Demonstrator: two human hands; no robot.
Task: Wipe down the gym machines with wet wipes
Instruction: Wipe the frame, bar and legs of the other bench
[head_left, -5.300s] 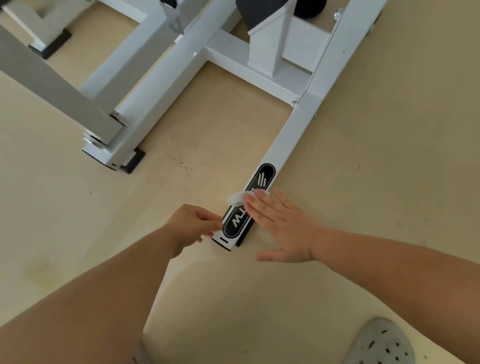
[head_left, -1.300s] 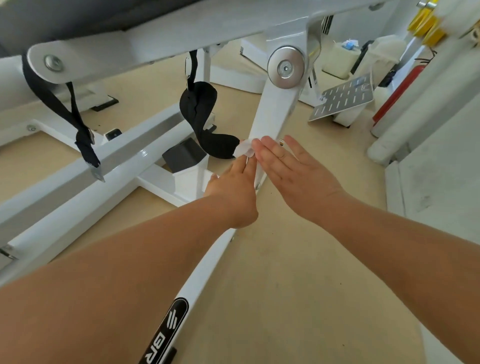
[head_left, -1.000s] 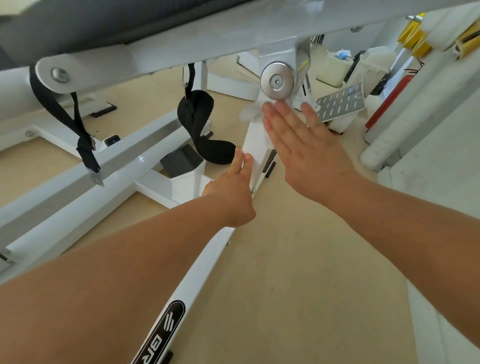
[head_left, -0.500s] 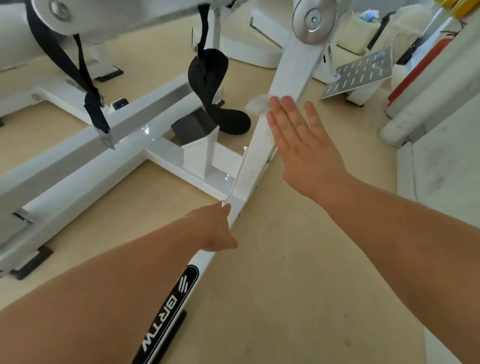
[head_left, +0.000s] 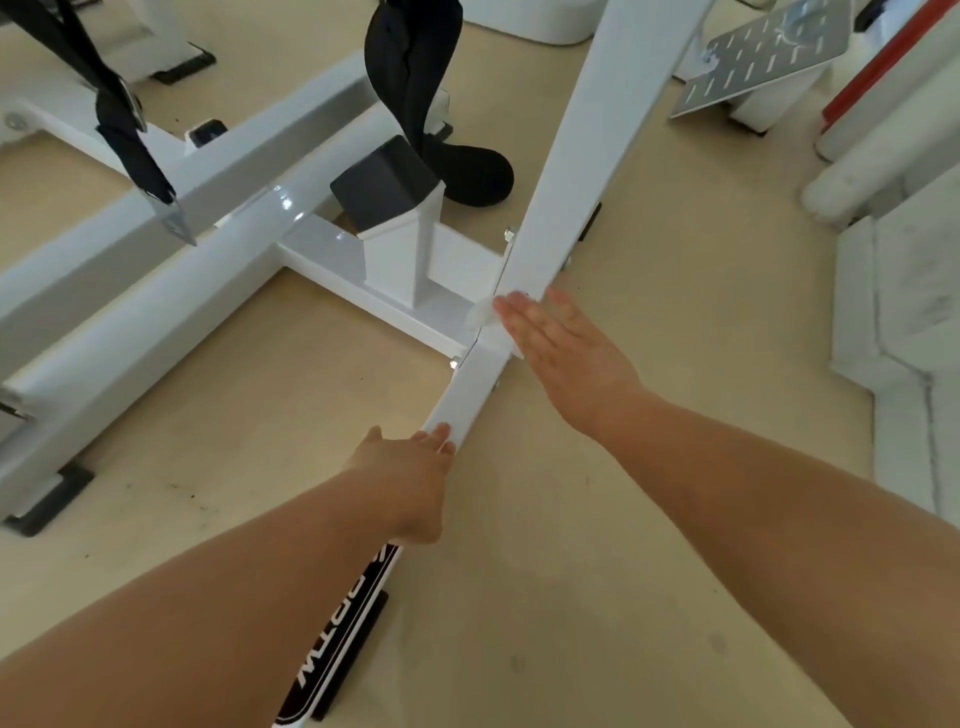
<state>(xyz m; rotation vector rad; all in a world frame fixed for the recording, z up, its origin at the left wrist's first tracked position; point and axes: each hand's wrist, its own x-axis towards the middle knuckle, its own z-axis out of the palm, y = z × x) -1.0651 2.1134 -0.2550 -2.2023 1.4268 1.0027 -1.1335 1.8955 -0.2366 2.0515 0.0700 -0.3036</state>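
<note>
**Step in hand: frame wipe-down, low on the gym machine (head_left: 208, 218)**

Right hand (head_left: 563, 353): flat, fingers straight and together, pressing the wet wipe (head_left: 479, 316) onto the white slanted post (head_left: 587, 156) just where it meets the floor rail (head_left: 465, 387). Only a crumpled corner of the wipe shows past the fingertips; the rest sits under the hand.

Left hand (head_left: 410, 467): grasps nothing. Its fingers are relaxed and their tips rest on the near side of the floor rail, closer to us than the joint. We read this as a brace.

Around the joint: a cross-member (head_left: 353, 260) bolts in from the left and carries a short stub topped by a black pad (head_left: 384, 182). A black strap (head_left: 410, 67) hangs above it. The logo sticker (head_left: 332, 660) on the rail is partly hidden by the left forearm.

Judgement: we are mid-stroke on the frame tubing, at the bottom end of the post. We cannot tell which faces are already clean.

Next move calls for steady flat pressure while the wipe slides along one face. The seam and bolt heads at the joint likely need fingertip work instead of the whole palm. If the stroke runs down the rail toward us, the left hand must shift clear first.
</note>
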